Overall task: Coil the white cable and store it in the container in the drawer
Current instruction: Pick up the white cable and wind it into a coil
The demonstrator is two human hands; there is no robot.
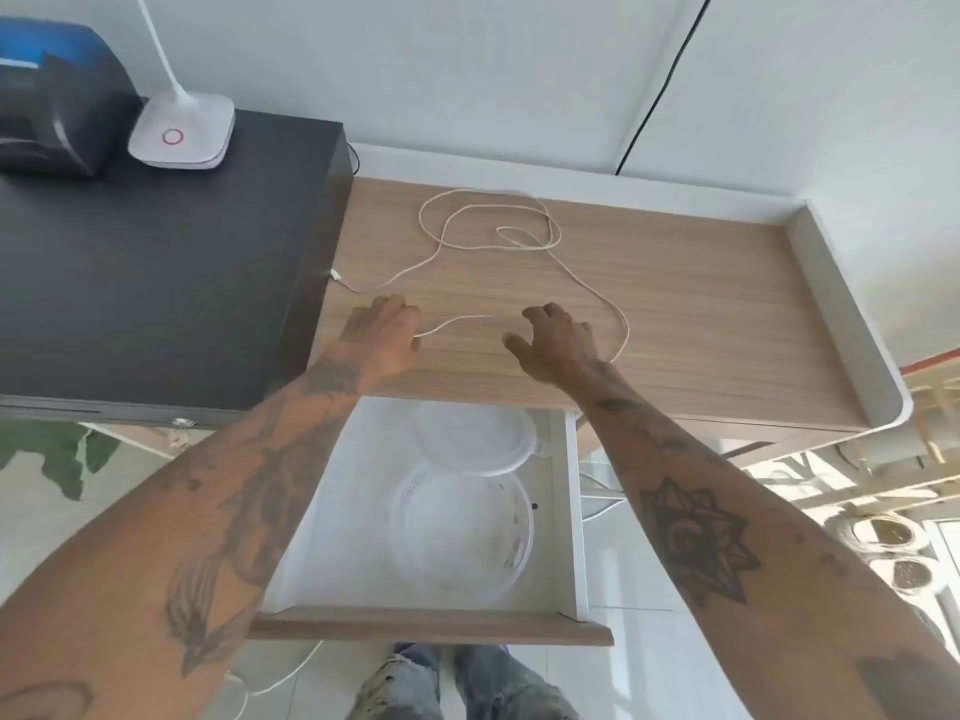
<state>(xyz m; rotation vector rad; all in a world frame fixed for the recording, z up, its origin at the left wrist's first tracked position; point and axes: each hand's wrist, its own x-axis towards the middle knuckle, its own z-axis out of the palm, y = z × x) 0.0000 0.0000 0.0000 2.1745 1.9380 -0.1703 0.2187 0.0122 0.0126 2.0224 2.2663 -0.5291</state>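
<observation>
The white cable [540,241] is seen lying loose on the wooden desk [701,314], spread in several irregular loops toward the back edge; one strand runs forward and right in a wide curve, then bends back left to the left hand [382,332]. No single long axis can be given, since the cable is sprawled; its loops are stretched mostly left to right, and a small connector end [335,274] is seen at the desk's left edge, beside the dark cabinet [156,283]. Both tattooed forearms are extended forward over the open drawer [563,511]; the left hand is laid palm down, fingers curled, and one cable end appears to be pinched at its fingertips, though the grip is partly hidden by the hand itself; the right hand [558,340] is held open, fingers spread and bent, just above the desk, with nothing gripped. In the white drawer a clear round container [462,532] is seen, with a clear lid [475,439] lying behind it; both are faint against the white and hard to outline. A white lamp base [182,132] is set on the cabinet.
</observation>
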